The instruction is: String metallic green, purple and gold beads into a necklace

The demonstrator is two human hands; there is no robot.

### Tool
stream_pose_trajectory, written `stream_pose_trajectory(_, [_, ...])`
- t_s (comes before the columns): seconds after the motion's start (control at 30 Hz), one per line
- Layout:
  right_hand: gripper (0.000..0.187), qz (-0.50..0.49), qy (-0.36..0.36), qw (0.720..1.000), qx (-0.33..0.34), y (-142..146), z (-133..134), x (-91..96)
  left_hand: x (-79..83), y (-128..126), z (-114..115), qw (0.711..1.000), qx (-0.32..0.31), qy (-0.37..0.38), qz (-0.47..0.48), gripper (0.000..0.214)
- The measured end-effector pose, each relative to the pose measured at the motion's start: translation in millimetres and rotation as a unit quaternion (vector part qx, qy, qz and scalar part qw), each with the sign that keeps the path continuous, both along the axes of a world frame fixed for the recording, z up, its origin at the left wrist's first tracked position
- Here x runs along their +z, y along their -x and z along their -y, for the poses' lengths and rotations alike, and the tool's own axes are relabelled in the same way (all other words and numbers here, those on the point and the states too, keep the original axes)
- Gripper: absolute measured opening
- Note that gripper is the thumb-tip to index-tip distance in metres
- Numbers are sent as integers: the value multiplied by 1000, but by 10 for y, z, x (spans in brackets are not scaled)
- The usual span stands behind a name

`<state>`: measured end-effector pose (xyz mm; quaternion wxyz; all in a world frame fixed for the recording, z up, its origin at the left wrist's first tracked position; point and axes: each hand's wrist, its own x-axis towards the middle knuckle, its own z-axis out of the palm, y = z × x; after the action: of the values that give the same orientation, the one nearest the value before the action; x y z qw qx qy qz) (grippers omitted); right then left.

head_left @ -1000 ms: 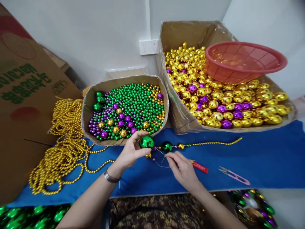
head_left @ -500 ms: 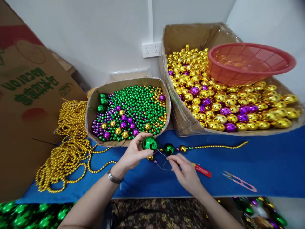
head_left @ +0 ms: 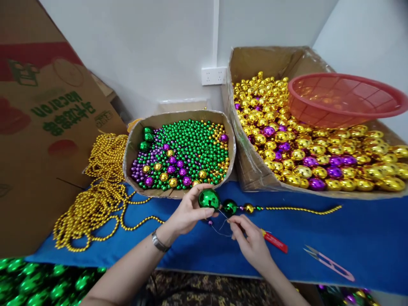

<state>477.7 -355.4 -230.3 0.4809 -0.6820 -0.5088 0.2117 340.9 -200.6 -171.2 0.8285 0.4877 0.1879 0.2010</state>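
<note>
My left hand [head_left: 190,212] is closed around a large shiny green bead [head_left: 209,200], thumb below and fingers behind it. Just to the right, my right hand [head_left: 247,233] pinches a thin needle [head_left: 224,214] whose far end meets the green bead's lower right side. A fine thread [head_left: 219,232] loops beneath, with a small purple bead [head_left: 210,222] on it. Beyond the hands lies a strand with a second green bead [head_left: 229,206], a gold bead [head_left: 249,208] and a thin gold bead chain [head_left: 302,208] running right.
A cardboard box [head_left: 180,196] of small beads stands behind the hands. A larger box [head_left: 248,170] holds gold and purple beads and a red basket [head_left: 344,117]. Gold bead chains [head_left: 92,216] lie left; a red-handled tool [head_left: 276,242] and pink thread snips [head_left: 334,265] lie right.
The view has shifted, so everything sits a little further right and mostly lower. The needle now shows less length between my right fingers and the green bead.
</note>
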Motion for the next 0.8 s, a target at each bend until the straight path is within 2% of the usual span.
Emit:
stream_pose_trajectory(0.17, [19,38,-2,999,-10,7,-3,-21,13,8,39,998,13,-64,-3,61])
stream_pose_trajectory(0.27, [19,44,-6,999,-8,10,-3,-11,26,12,51,997,19,-72,2,63])
stream_pose_trajectory(0.43, [18,49,-8,999,-3,11,9,-24,0,19,56,999,38,-39,1,62])
stream_pose_trajectory(0.63, [17,62,-12,998,-5,22,14,-51,-5,44,57,998,25,-54,38,61])
stream_pose_trajectory(0.8, [17,14,1,1000,3,60,-2,-29,-1,67,46,999,22,21,35,61])
